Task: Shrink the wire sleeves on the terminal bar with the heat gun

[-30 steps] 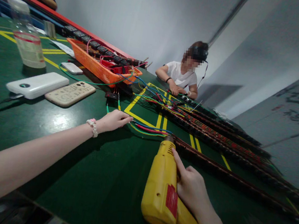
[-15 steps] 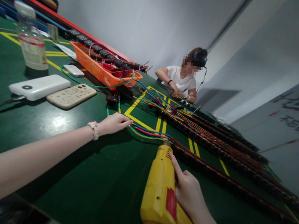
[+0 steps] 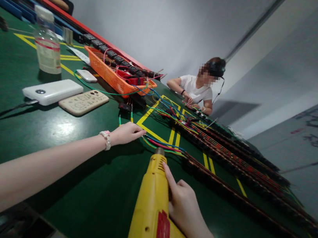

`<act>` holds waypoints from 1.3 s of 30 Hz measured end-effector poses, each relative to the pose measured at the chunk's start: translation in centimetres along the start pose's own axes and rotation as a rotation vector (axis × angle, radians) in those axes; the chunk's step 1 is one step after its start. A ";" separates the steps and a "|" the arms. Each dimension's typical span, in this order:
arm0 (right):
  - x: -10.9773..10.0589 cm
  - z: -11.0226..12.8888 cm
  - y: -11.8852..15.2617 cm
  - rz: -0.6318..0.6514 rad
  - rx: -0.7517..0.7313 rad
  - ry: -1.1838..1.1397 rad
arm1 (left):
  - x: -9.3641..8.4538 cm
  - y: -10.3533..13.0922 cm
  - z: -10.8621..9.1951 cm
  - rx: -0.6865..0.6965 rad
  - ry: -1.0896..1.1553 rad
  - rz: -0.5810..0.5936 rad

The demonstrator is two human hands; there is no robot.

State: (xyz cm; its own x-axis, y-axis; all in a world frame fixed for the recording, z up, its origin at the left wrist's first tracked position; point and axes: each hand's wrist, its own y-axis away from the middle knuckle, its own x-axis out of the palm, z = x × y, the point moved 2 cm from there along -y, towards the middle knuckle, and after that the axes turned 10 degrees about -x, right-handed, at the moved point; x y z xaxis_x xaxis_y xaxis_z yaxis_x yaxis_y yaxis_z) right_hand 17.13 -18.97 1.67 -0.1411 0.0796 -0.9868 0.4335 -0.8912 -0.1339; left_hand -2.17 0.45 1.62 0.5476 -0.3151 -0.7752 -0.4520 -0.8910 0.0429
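Observation:
My right hand (image 3: 181, 201) is wrapped round a yellow heat gun (image 3: 152, 200) with a red patch on its side. Its metal nozzle points away from me, close to a bundle of blue, red and green wires (image 3: 164, 144). Those wires run from a long dark strip (image 3: 226, 189) on the green table. At their left end my left hand (image 3: 127, 133) is closed, pinching the wire ends between thumb and fingers. Just behind that hand lies a small black part (image 3: 125, 107) with green-and-yellow wires.
An orange basket (image 3: 106, 74) holds red and black parts. To the left are a bottle (image 3: 48, 52), a white power bank (image 3: 52, 91) and a phone (image 3: 83, 102). More wired strips (image 3: 247, 163) lie at right. Two people sit across the table, one in white (image 3: 194, 88).
The heat gun has shifted left along the wires, its nozzle now nearer my left hand. My left hand keeps its pinch. The whole view has swung slightly.

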 end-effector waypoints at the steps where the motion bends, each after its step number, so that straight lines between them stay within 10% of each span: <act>1: 0.0 0.3 -0.4 0.002 -0.011 -0.004 | 0.0 0.0 0.0 0.008 0.004 0.000; 16: -0.6 3.6 -5.4 0.187 -0.160 -0.015 | 0.0 0.1 -0.1 0.014 0.000 0.017; 39: -0.4 1.4 -1.9 -0.003 -0.162 -0.027 | -0.3 0.4 -0.4 -0.004 0.025 0.049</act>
State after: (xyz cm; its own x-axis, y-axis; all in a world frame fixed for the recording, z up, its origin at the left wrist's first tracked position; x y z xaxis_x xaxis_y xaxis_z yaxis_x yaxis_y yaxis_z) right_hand 15.14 -17.92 2.42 -0.1660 0.0682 -0.9838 0.5707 -0.8069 -0.1523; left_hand -2.23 0.05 2.11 0.5422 -0.3668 -0.7560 -0.4760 -0.8755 0.0835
